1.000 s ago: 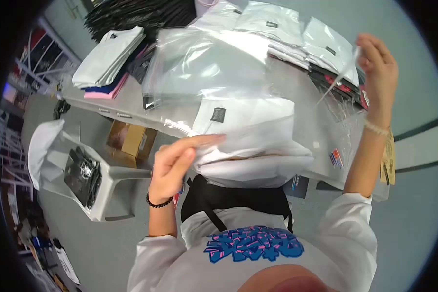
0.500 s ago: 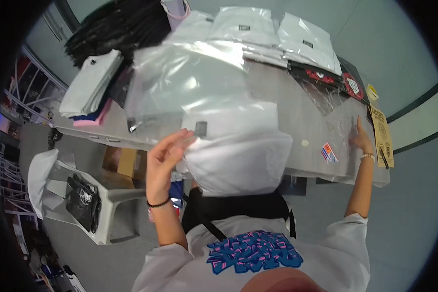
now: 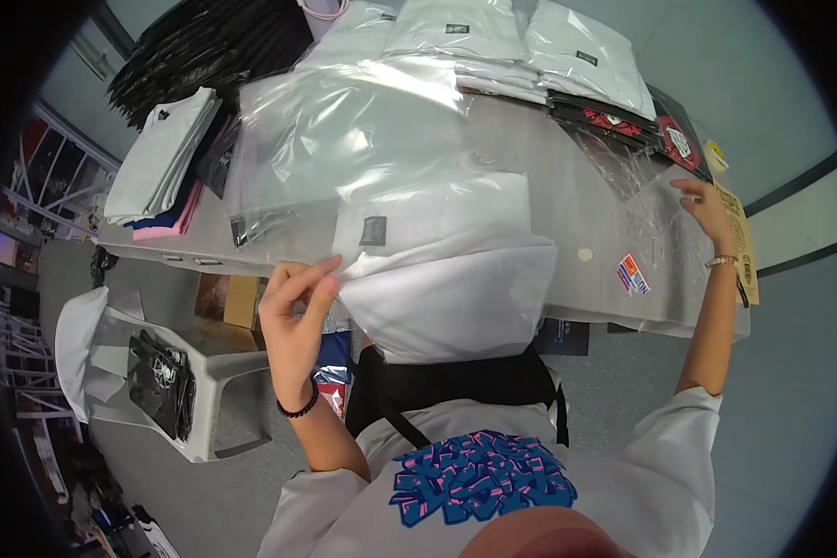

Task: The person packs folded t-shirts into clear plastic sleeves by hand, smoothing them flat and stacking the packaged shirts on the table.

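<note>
Three piles of bagged white garments line the top of the frame; one folded white garment lies at centre. There are also one counter, one plastic chair at lower left, one cardboard box and two bracelets.

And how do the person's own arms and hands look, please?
The short, loose sleeves are light grey. The left hand is gloveless, with a black beaded wristband; the right hand, also gloveless, has a pale wristband.
</note>
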{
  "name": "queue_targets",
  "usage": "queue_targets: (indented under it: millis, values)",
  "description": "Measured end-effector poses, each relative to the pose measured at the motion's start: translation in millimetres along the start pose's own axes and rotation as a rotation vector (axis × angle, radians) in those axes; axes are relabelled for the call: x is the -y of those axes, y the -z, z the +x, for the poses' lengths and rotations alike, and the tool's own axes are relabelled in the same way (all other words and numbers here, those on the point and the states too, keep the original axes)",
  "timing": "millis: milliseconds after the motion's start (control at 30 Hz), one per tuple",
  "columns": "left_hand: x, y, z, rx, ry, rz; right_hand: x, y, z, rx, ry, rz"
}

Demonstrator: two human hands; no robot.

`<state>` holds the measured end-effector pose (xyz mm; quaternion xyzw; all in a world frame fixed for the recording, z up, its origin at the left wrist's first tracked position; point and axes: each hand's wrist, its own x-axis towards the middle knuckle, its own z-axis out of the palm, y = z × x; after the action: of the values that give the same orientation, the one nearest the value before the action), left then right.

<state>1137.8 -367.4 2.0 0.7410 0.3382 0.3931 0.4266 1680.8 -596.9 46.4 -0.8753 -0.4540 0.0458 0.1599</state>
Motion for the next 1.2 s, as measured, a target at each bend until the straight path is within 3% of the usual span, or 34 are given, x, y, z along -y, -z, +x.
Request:
queue_targets:
  millis: [67, 167, 200, 300, 333, 433, 467, 500, 567, 600, 700, 733, 800, 867, 933, 1033, 1133, 1200]
  values:
    - [0.8, 4.0, -2.2, 0.028, 0.041, 0.007, -3.2, 8.1, 9.2, 0.006, 0.137, -0.166]
    - [-16.8, 10.0, -5.5, 0.111, 0.29, -0.24, -12.0, 20.2, 30.1, 0.165, 0.042, 0.175]
    - [-15.5, 8.8, -6.6, 0.108, 0.296, -0.314, 10.2, 37.3, 26.1, 0.274, -0.104, 0.289]
    - [-12.0, 0.6, -6.1, 0.092, 0.321, -0.467, 18.9, 62.5, 25.2, 0.204, 0.016, 0.217]
    - [-13.6, -3.6, -6.6, 0.077, 0.34, -0.464, 32.2, 64.6, 19.5, 0.2, -0.009, 0.527]
    - [-17.6, -15.9, -4.5, 0.01, 0.388, -0.5, -41.2, 45.5, 47.8, 0.047, -0.14, 0.822]
    - [-18.3, -19.0, -5.6, -0.027, 0.409, -0.52, -77.1, 38.6, 64.2, 0.137, -0.288, 0.219]
    - [-18.7, -20.1, -6.4, -0.043, 0.408, -0.508, -76.7, 33.3, 57.7, 0.222, -0.222, -0.343]
    - [-16.5, -22.0, -3.7, -0.087, 0.403, -0.484, -96.1, 21.0, 49.2, 0.049, 0.053, -0.641]
    - [-11.4, -24.7, -4.6, -0.152, 0.37, -0.472, -111.0, 12.5, 54.3, -0.155, 0.234, -0.36]
    - [-9.1, -36.3, -7.0, -0.306, 0.352, -0.601, 10.6, 35.4, 39.9, -0.011, -0.347, 0.217]
    - [-10.6, -39.6, -7.3, -0.357, 0.358, -0.612, 9.5, 36.8, 45.1, -0.095, -0.296, 0.022]
    - [-9.8, -37.6, -9.9, -0.383, 0.347, -0.648, -2.5, 42.7, 56.4, -0.303, -0.118, 0.154]
    - [-7.8, -37.3, -9.9, -0.383, 0.343, -0.695, 15.2, 71.1, 49.5, -0.368, -0.122, 0.298]
    - [-7.7, -34.1, -9.7, -0.365, 0.381, -0.7, 93.9, 98.2, 16.3, -0.397, 0.038, 1.11]
    - [-8.8, -31.2, -10.0, -0.365, 0.442, -0.705, 83.6, 116.6, 8.3, -0.398, 0.542, 1.767]
    - [5.4, -29.5, -13.0, -0.308, 0.422, -0.91, 11.9, 104.1, 36.3, -0.76, 0.838, 1.8]
    - [12.5, -29.6, -17.1, -0.316, 0.418, -1.065, -51.3, 68.5, 67.9, -0.921, 0.711, 1.703]
